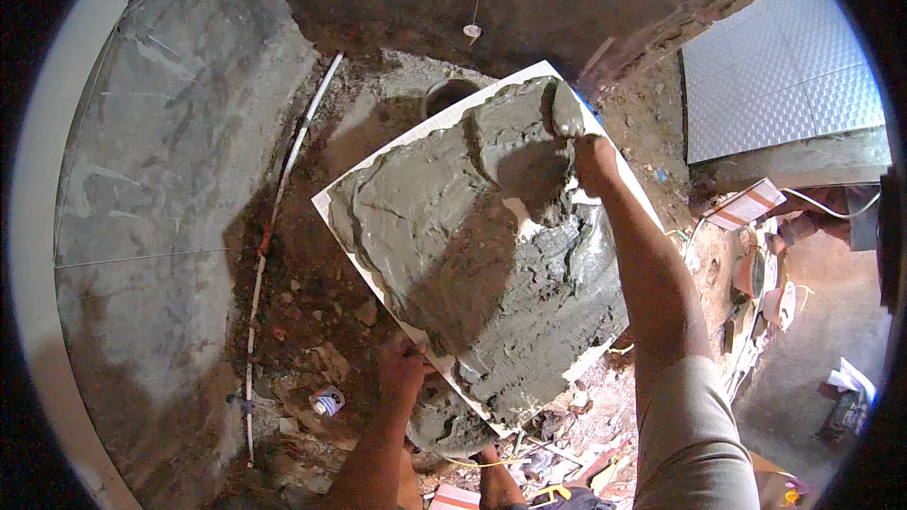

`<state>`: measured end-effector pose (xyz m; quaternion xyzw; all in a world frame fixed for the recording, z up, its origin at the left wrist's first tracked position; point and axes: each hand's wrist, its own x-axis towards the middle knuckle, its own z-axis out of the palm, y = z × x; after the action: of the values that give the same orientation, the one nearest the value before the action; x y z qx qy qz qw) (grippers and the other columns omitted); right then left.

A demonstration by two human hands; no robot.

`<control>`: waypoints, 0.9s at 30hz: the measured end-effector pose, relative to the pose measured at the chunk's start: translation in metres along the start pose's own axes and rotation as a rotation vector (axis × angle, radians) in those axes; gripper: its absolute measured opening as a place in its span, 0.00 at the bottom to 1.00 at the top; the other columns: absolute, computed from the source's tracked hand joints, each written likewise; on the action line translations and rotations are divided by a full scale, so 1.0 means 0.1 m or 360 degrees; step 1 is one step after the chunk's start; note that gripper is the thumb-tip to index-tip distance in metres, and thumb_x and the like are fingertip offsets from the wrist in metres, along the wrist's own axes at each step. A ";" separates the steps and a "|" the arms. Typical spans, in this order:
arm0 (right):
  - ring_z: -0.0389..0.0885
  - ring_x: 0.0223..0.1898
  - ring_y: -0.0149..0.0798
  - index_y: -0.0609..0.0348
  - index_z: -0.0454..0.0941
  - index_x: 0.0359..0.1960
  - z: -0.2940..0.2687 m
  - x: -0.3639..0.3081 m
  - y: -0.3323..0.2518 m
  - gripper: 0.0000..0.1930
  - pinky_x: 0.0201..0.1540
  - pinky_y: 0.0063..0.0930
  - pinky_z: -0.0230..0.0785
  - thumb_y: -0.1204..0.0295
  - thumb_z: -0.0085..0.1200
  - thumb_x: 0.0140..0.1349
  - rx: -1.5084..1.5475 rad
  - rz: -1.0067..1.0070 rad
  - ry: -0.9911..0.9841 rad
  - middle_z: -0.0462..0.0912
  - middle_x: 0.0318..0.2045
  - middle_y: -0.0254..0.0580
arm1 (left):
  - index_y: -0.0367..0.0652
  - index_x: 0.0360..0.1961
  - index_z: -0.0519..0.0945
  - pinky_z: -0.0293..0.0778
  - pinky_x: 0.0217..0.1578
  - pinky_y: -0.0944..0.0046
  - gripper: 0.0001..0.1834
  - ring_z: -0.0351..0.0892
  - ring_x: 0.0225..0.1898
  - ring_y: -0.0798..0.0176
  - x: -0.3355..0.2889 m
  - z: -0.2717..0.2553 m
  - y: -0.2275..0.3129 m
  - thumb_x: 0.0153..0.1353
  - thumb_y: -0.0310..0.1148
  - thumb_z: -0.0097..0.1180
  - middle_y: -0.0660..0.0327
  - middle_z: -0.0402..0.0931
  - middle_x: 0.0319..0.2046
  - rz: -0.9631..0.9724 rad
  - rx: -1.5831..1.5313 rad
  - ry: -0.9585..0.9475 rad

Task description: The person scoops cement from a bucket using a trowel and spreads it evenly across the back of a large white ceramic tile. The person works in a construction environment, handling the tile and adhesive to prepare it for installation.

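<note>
A large square tile (586, 359), white at its edges, is tilted in front of me, its upper face thickly spread with wet grey mortar (425, 217). The fingers of my left hand (404, 368) are closed on its lower left edge. Near the top right corner, my right hand (595, 165) is wrapped round a trowel (567, 113). The trowel's blade is smeared with mortar and lies against the layer, while its handle is hidden in my fist. Beneath the tile's lower corner, a container of mortar (449, 425) is partly covered.
A white pipe (300, 142) runs along the foot of the grey left wall (170, 179). Small white container (328, 401) lies on the rubble. A string with a white disc (471, 31) hangs by the far wall. Textured tiles (784, 66) stand at right; debris lies near my feet.
</note>
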<state>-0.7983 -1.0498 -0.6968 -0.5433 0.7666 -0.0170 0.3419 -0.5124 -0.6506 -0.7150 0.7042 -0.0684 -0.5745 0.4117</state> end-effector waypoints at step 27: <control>0.88 0.38 0.58 0.65 0.82 0.42 -0.09 -0.31 0.07 0.16 0.40 0.50 0.81 0.65 0.47 0.68 -0.0602 -0.0228 0.0309 0.87 0.36 0.60 | 0.33 0.56 0.73 0.91 0.34 0.50 0.18 0.86 0.42 0.51 0.09 0.07 -0.10 0.65 0.14 0.52 0.48 0.80 0.47 -0.0137 0.0145 -0.0126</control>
<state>-0.8031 -1.0239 -0.6769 -0.6467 0.7448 0.0507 0.1564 -0.5194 -0.6524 -0.7285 0.7012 -0.0803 -0.6153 0.3512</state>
